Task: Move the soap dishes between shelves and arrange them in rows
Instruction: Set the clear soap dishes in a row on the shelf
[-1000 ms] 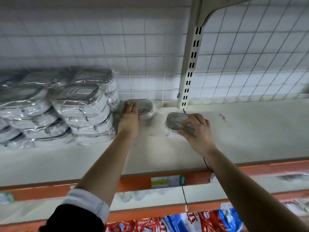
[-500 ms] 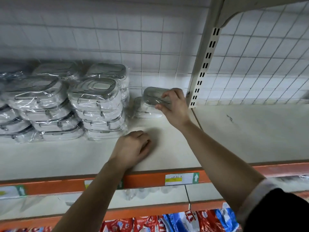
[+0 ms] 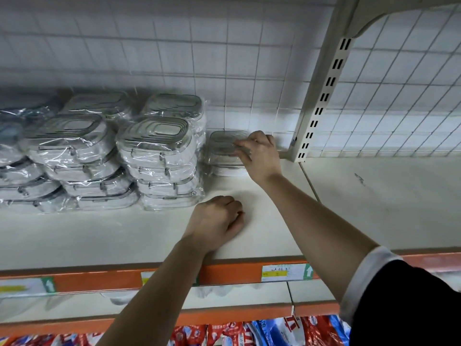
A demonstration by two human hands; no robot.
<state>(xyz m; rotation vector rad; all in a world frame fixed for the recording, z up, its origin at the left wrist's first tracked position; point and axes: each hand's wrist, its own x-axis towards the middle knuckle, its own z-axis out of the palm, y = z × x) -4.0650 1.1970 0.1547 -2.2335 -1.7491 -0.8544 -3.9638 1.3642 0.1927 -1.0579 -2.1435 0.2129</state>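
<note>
Several stacks of plastic-wrapped soap dishes point(image 3: 157, 156) with grey lids fill the left of a cream shelf point(image 3: 274, 221). At the right end of the rows, a wrapped soap dish point(image 3: 224, 143) lies on top of another dish point(image 3: 227, 171) against the back wall. My right hand point(image 3: 260, 156) grips the top dish at its right edge, fingers curled over the lid. My left hand point(image 3: 217, 221) rests on the shelf in front of the stacks, fingers loosely curled and holding nothing.
A slotted cream upright point(image 3: 321, 96) stands right of the held dish, with wire grid backing behind. The shelf's orange front rail point(image 3: 224, 273) carries price labels. A lower shelf holds red and blue packets point(image 3: 262, 333).
My right hand carried the dish left and set it onto the other dish by the wall. My left hand drew back from that dish to the shelf front, fingers curling.
</note>
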